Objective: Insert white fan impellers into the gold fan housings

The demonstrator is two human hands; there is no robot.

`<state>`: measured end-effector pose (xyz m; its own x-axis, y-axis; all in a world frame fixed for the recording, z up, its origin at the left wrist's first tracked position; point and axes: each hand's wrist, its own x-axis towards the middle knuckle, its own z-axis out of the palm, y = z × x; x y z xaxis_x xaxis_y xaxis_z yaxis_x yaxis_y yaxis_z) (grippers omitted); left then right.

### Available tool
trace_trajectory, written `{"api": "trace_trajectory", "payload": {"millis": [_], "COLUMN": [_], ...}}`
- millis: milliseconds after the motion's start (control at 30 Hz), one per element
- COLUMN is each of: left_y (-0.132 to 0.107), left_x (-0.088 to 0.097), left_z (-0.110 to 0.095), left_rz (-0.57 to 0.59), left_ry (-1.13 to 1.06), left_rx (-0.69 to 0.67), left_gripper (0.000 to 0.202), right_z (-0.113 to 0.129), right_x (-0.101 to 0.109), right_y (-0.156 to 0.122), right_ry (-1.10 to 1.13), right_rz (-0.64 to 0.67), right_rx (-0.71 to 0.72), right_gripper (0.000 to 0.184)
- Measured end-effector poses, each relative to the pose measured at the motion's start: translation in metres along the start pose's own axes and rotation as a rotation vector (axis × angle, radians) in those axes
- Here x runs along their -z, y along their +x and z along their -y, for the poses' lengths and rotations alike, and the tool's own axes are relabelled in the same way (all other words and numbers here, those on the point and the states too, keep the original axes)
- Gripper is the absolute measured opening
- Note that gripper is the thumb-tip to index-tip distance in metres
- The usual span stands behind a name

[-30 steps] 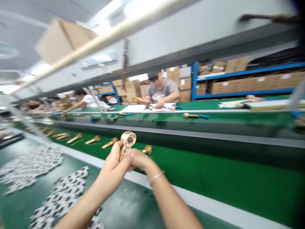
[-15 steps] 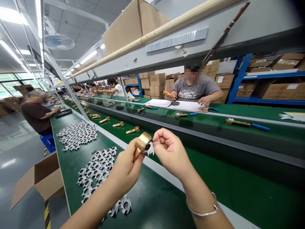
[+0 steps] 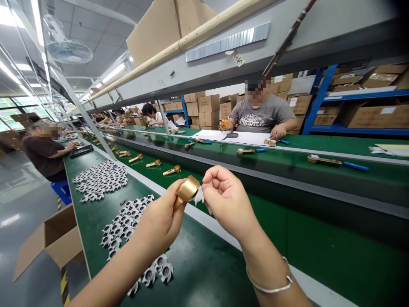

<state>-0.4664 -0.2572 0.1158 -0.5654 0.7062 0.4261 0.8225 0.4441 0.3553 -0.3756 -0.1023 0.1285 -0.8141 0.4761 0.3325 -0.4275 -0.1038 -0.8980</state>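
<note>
At the far left, many white spiked pieces (image 3: 118,224) lie on the green counter (image 3: 204,264). The left hand (image 3: 159,226) has its grip closed around a brass part with round head (image 3: 188,189). Just beside, the right hand (image 3: 226,198) has its grip pinching a small white spiked piece (image 3: 198,196) against that head. Behind them, brass fittings (image 3: 171,171) lie in a row.

And look at this: the left forearm (image 3: 118,266) and the right forearm (image 3: 275,266), both bare, angle up from the bottom edge and converge at centre frame! The left hand (image 3: 161,226) is curled shut in a firm grip, sitting just below and left of the right hand (image 3: 228,198). That right wrist (image 3: 251,238) is cocked, the fingertips (image 3: 207,187) pinched tight, and the two hands are working almost touching!
</note>
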Motion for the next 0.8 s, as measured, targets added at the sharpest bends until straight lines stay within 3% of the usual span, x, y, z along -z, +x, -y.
{"api": "trace_trajectory", "payload": {"millis": [300,667,800], "left_y": [0.004,0.000,-0.003], "left_x": [-0.003,0.007,0.008], "left_z": [0.003,-0.004,-0.001], "left_rz": [-0.093,-0.136,-0.179], "left_ry": [0.250,0.317,0.344], "left_rx": [-0.161,-0.231,-0.306], "left_gripper": [0.034,0.035,0.038], "right_z": [-0.002,0.009,0.012], "right_x": [-0.001,-0.007,-0.008], "right_y": [-0.001,-0.013,-0.015], "right_ry": [0.085,0.102,0.257], "right_rz": [-0.010,-0.036,0.028], "right_rx": [-0.068,-0.111,-0.240], "right_gripper": [0.023,0.030,0.033]}}
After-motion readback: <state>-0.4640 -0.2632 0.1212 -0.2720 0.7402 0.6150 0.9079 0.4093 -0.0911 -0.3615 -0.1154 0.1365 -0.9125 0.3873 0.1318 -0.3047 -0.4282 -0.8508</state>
